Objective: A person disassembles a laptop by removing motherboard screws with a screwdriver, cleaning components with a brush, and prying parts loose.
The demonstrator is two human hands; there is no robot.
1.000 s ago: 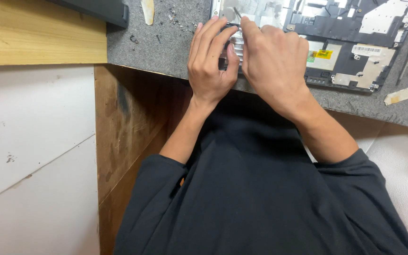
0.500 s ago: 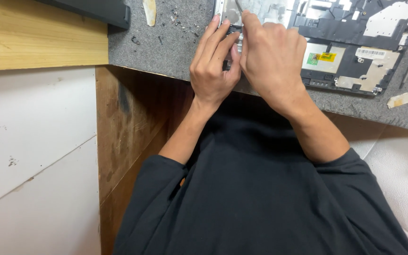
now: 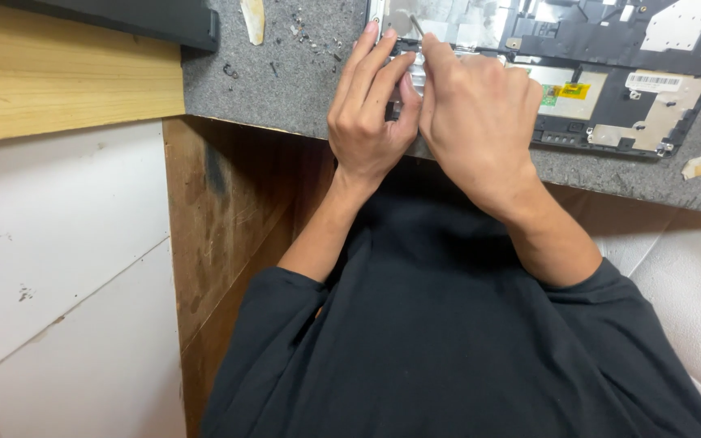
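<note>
Since the earlier frames both hands have shifted slightly toward the far edge of the opened laptop chassis [image 3: 594,73], staying pressed side by side. The left hand [image 3: 371,109] lies with fingers extended over the chassis's near left corner, while the right hand [image 3: 476,113] is curled around a thin metal tool [image 3: 417,24] — only its tip shows. Outward, the chassis rests on the grey countertop [image 3: 285,89], with loose screws [image 3: 314,36] scattered to its left — near a black panel [image 3: 123,16].

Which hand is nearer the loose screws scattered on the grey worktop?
Left. The left hand lies just right of the loose screws; the right hand sits farther right, beyond it.
</note>
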